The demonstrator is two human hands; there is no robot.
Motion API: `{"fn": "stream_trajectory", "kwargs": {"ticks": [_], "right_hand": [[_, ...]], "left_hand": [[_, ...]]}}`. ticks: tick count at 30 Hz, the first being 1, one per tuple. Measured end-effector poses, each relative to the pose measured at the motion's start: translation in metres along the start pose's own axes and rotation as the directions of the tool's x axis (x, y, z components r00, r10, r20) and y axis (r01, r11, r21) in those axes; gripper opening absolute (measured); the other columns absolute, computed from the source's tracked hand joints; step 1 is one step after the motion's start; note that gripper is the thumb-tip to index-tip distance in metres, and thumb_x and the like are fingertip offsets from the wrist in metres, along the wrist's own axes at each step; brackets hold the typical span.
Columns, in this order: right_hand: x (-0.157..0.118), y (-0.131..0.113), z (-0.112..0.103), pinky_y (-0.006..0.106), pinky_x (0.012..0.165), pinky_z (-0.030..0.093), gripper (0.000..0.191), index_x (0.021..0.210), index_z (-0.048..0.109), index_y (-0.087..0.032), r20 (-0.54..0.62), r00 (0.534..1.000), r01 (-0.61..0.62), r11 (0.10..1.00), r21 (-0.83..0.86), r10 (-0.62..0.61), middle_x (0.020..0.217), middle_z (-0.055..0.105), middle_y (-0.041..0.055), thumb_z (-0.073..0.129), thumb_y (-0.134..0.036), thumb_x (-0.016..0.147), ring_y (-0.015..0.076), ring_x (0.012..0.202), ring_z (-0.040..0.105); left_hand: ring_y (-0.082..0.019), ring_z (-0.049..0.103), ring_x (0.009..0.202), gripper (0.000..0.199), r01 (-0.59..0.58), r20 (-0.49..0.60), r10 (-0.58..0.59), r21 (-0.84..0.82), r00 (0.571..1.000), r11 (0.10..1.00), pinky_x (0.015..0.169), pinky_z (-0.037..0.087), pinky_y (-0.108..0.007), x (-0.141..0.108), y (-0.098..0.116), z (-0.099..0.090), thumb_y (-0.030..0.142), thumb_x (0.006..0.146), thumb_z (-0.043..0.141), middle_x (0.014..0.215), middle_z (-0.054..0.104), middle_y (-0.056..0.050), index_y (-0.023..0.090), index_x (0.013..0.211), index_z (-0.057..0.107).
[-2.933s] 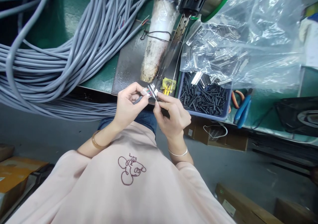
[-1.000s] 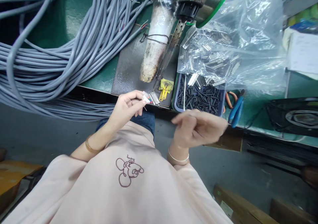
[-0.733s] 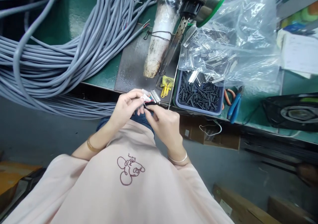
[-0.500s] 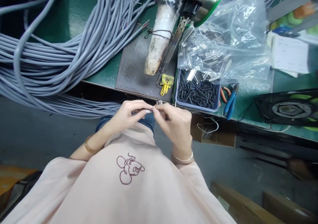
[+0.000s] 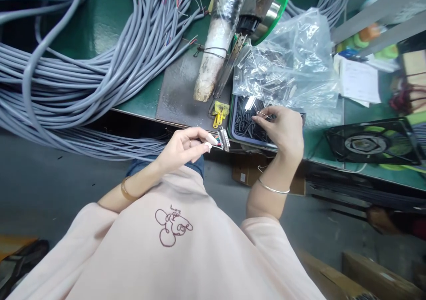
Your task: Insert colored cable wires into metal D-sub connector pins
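My left hand (image 5: 188,147) is closed, its thumb and fingertips pinching thin coloured wires behind a metal multi-pin connector (image 5: 223,139). The connector sticks out to the right of the fingertips, held just off the bench edge. Over the blue bin (image 5: 233,129), my right hand (image 5: 282,127) is closed in a pinch at the heap of short black tubes (image 5: 244,121). A thin silvery strand (image 5: 262,113) shows at its fingertips; its kind is unclear. The right hand covers part of the bin.
Grey cables (image 5: 109,69) cover the bench's left side. A wrapped white tube (image 5: 211,65) and a soldering-iron-like tool (image 5: 233,60) hang above a dark plate (image 5: 176,96). A yellow clip-like piece (image 5: 218,113), a plastic bag of metal parts (image 5: 293,65) and a black fan (image 5: 376,140) lie rightward.
My right hand has left my left hand and moved right to the bin of black tubes. The left hand still holds the wired connector, now more fully in view. The view has shifted slightly.
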State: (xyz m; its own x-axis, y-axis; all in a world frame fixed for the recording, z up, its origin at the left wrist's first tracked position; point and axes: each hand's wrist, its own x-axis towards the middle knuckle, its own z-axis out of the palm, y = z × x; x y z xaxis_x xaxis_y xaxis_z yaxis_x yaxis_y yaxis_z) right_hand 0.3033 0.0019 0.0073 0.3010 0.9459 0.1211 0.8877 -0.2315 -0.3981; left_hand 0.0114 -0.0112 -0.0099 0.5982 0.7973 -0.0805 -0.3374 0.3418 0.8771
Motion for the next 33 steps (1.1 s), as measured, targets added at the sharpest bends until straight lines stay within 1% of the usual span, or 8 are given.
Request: {"fn": "stream_trajectory", "kwargs": {"ticks": [4, 7, 9, 12, 14, 17, 28, 33], "right_hand": [[-0.014, -0.014, -0.007, 0.034, 0.066, 0.041, 0.021, 0.066, 0.061, -0.024, -0.158, 0.986, -0.043, 0.999, 0.015, 0.045, 0.057, 0.052, -0.0048, 0.074, -0.036, 0.079, 0.0139, 0.053, 0.045], [-0.034, -0.032, -0.01, 0.031, 0.058, 0.04, 0.023, 0.071, 0.058, -0.025, -0.386, 0.92, 0.002, 0.984, 0.176, 0.067, 0.064, 0.056, -0.0032, 0.069, -0.04, 0.083, 0.0125, 0.051, 0.043], [-0.049, -0.046, -0.007, 0.028, 0.051, 0.035, 0.02, 0.075, 0.059, -0.024, -0.458, 0.886, 0.09, 0.94, 0.328, 0.075, 0.066, 0.056, -0.0036, 0.072, -0.038, 0.082, 0.011, 0.051, 0.043], [-0.071, -0.069, 0.006, 0.024, 0.045, 0.031, 0.016, 0.075, 0.064, -0.023, -0.344, 0.939, 0.178, 0.843, 0.507, 0.009, 0.069, 0.058, -0.0033, 0.074, -0.034, 0.081, 0.0086, 0.052, 0.045], [-0.081, -0.08, 0.016, 0.022, 0.041, 0.027, 0.011, 0.077, 0.066, -0.022, -0.211, 0.977, 0.147, 0.792, 0.593, -0.023, 0.071, 0.062, -0.0031, 0.072, -0.03, 0.082, 0.0062, 0.048, 0.04], [-0.087, -0.09, 0.026, 0.022, 0.039, 0.021, 0.009, 0.076, 0.067, -0.02, -0.096, 0.995, 0.068, 0.735, 0.674, -0.004, 0.072, 0.064, -0.0036, 0.068, -0.027, 0.082, 0.0033, 0.042, 0.03], [-0.086, -0.096, 0.03, 0.022, 0.041, 0.016, 0.009, 0.074, 0.068, -0.019, -0.016, 1.0, 0.012, 0.719, 0.695, -0.002, 0.071, 0.064, -0.0036, 0.067, -0.026, 0.08, 0.0017, 0.042, 0.027], [-0.087, -0.095, 0.027, 0.022, 0.041, 0.015, 0.007, 0.072, 0.068, -0.019, -0.07, 0.996, 0.009, 0.709, 0.705, 0.057, 0.066, 0.061, -0.0053, 0.067, -0.024, 0.078, 0.0019, 0.042, 0.027]], "left_hand": [[-0.001, 0.044, 0.038, 0.021, 0.004, -0.126, -0.012, -0.067, 0.992, 0.998, 0.037, 0.031, -0.016, 0.008, -0.011, -0.005, 0.022, 0.069, 0.081, 0.065, 0.062, 0.004, 0.015, 0.08, 0.065], [-0.002, 0.046, 0.036, 0.02, 0.029, -0.178, -0.041, -0.067, 0.983, 0.997, 0.035, 0.031, -0.014, 0.011, -0.014, -0.004, 0.017, 0.068, 0.079, 0.062, 0.061, 0.005, 0.016, 0.079, 0.062], [-0.002, 0.047, 0.036, 0.019, 0.025, -0.208, -0.038, -0.063, 0.977, 0.998, 0.034, 0.032, -0.014, 0.013, -0.014, -0.002, 0.016, 0.067, 0.077, 0.062, 0.061, 0.006, 0.015, 0.078, 0.061], [-0.002, 0.048, 0.036, 0.018, 0.007, -0.237, -0.02, -0.055, 0.971, 0.998, 0.034, 0.034, -0.013, 0.015, -0.014, 0.0, 0.015, 0.067, 0.076, 0.062, 0.061, 0.006, 0.015, 0.077, 0.061], [-0.002, 0.048, 0.036, 0.018, 0.002, -0.245, -0.014, -0.047, 0.969, 0.999, 0.034, 0.035, -0.013, 0.015, -0.014, 0.001, 0.016, 0.068, 0.077, 0.061, 0.062, 0.006, 0.015, 0.076, 0.061], [-0.002, 0.048, 0.036, 0.019, -0.001, -0.265, -0.009, -0.038, 0.964, 0.999, 0.035, 0.037, -0.013, 0.016, -0.014, 0.001, 0.017, 0.068, 0.078, 0.061, 0.063, 0.005, 0.015, 0.077, 0.061], [-0.002, 0.047, 0.038, 0.019, 0.024, -0.229, -0.019, 0.019, 0.973, 1.0, 0.037, 0.037, -0.013, 0.016, -0.014, 0.002, 0.019, 0.069, 0.079, 0.057, 0.059, 0.006, 0.015, 0.076, 0.062], [-0.002, 0.049, 0.04, 0.018, 0.005, -0.254, 0.006, 0.042, 0.967, 0.999, 0.039, 0.039, -0.013, 0.014, -0.013, 0.001, 0.018, 0.069, 0.08, 0.059, 0.06, 0.005, 0.015, 0.077, 0.064]]}}
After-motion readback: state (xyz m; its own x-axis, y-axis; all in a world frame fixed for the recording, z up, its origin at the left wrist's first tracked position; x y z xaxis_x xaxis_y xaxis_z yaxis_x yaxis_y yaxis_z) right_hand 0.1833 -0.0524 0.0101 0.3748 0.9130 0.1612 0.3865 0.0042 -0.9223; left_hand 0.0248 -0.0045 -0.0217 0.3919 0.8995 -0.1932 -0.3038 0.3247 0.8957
